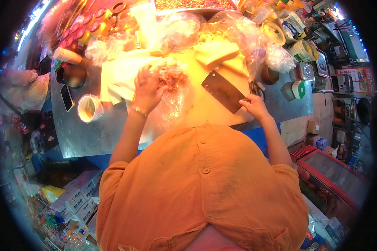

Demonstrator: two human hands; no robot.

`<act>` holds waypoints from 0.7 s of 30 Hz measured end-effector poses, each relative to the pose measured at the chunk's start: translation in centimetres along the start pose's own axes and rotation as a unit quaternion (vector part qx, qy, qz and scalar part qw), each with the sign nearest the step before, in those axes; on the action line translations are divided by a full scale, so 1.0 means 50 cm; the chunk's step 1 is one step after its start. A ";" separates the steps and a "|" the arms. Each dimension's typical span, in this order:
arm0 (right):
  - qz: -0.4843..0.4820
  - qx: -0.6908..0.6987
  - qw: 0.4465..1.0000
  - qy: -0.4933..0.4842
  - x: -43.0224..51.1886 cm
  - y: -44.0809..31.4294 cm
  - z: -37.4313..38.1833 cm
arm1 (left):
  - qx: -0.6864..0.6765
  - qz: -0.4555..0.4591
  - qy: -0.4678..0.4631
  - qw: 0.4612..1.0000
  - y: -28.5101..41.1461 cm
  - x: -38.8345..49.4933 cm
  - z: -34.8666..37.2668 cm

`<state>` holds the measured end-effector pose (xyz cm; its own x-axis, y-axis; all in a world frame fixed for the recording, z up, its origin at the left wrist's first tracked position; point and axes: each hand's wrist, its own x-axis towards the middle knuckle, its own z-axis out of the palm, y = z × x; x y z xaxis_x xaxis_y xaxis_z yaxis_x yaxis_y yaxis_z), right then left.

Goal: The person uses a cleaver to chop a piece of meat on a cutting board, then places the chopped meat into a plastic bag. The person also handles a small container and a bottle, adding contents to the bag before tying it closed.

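Note:
A broad cleaver (223, 91) lies flat over the right part of a pale cutting board (204, 113). My right hand (254, 106) grips it at its near right end; the handle is hidden. On the board's left part, my left hand (148, 88) has its fingers spread against a clear plastic bag (172, 108) holding reddish chopped food (172, 80), perhaps meat. Glare hides whether the fingers pinch the bag. A folded pale cloth (121, 73) lies left of this hand, and another folded cloth (218, 55) lies beyond the cleaver.
A plastic-covered cup (90, 108) and a phone (67, 97) rest on the metal table (78, 138) at left. Several red-lidded jars (88, 23) stand far left. A food-filled tray (194, 12) sits at the far edge. Right, a white-and-green container (298, 90) stands near a brown bowl (270, 75).

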<state>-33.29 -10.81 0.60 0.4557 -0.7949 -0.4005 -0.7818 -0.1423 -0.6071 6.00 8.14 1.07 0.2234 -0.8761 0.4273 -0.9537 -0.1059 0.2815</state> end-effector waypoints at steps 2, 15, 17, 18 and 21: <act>-0.087 -0.132 0.986 0.059 0.022 -0.015 0.005 | 0.018 0.018 -0.018 1.000 -0.029 0.057 0.051; -0.114 -0.168 0.954 0.222 0.510 -0.225 0.001 | -0.397 -0.239 0.161 0.871 -0.155 0.288 0.026; -0.106 -0.171 0.947 0.250 0.537 -0.242 -0.005 | -0.366 -0.242 0.221 0.871 -0.167 0.306 0.017; -0.137 -0.190 0.936 0.261 0.536 -0.247 -0.009 | -0.270 -0.221 0.212 0.913 -0.182 0.316 0.004; -0.169 -0.289 0.894 0.298 0.515 -0.246 -0.019 | -0.341 -0.266 0.236 0.871 -0.189 0.313 -0.008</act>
<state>-12.35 -30.08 -1.59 0.5342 -0.7973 0.2809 -0.8100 -0.5779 -0.1000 18.57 -4.36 5.45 0.8075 -0.4808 0.3416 -0.3859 0.0073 0.9225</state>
